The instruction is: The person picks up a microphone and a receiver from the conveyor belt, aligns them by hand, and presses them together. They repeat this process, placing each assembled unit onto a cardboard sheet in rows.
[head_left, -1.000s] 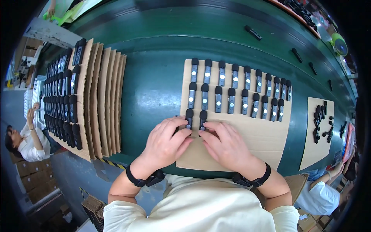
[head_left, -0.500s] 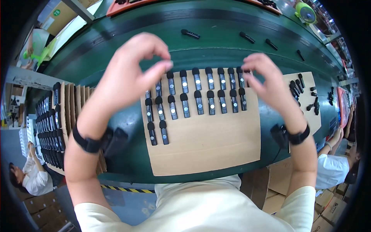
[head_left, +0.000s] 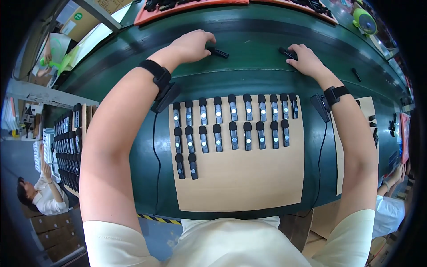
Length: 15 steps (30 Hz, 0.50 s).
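My left hand [head_left: 194, 46] reaches over the far part of the green bench, fingers apart around the dark end of a small black microphone [head_left: 219, 53]. Further right, my right hand [head_left: 306, 61] is at another black microphone [head_left: 287, 53], thumb and fingers apart on either side of it. Nearer to me lies a brown cardboard sheet [head_left: 240, 182] bearing black clip-on microphones [head_left: 232, 107] with foam tops. They form two long rows, with two more microphones below at the left. Both my wrists wear black straps with small black devices.
Orange trays [head_left: 191, 8] of black parts line the far edge. One loose microphone [head_left: 356, 74] lies at the right. Filled cardboard sheets [head_left: 66, 151] stand stacked at the left; another sheet [head_left: 351, 147] lies partly behind my right arm. Cables hang from the wrist devices. Other people work at both sides.
Both hands have moved from above the cardboard sheet's far corners to the loose microphones further away. The view has shifted slightly. The sheet's right end now shows uncovered.
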{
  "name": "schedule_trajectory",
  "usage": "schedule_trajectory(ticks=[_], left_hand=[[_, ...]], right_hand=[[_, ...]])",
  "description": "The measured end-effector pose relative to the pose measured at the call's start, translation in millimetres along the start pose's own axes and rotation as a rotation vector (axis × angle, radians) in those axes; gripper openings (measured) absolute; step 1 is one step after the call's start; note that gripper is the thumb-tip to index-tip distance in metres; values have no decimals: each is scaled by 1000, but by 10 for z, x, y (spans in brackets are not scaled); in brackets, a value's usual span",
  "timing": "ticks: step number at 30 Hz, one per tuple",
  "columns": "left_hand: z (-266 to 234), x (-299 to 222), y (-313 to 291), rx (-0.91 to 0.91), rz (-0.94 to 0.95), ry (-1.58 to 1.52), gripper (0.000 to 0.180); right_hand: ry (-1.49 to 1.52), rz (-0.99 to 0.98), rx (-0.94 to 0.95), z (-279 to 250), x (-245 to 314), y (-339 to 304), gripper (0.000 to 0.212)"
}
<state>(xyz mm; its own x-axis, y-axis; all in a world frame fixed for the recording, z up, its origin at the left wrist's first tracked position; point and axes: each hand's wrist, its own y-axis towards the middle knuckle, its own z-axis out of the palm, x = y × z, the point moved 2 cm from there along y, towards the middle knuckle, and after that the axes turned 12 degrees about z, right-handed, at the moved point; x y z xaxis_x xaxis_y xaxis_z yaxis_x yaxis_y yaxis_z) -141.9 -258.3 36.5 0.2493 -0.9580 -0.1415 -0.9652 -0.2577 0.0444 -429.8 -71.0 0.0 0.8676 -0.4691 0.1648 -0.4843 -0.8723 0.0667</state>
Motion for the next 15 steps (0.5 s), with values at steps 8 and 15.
schedule_trajectory(ticks=[8,15], left_hand=[[247,193,97,98,-75,20,31],[100,27,-327,-145,-99,-375,27]], right_hand=[[371,3,167,-97,98,-31,30],[1277,61,254,-597,948,-1325,23]])
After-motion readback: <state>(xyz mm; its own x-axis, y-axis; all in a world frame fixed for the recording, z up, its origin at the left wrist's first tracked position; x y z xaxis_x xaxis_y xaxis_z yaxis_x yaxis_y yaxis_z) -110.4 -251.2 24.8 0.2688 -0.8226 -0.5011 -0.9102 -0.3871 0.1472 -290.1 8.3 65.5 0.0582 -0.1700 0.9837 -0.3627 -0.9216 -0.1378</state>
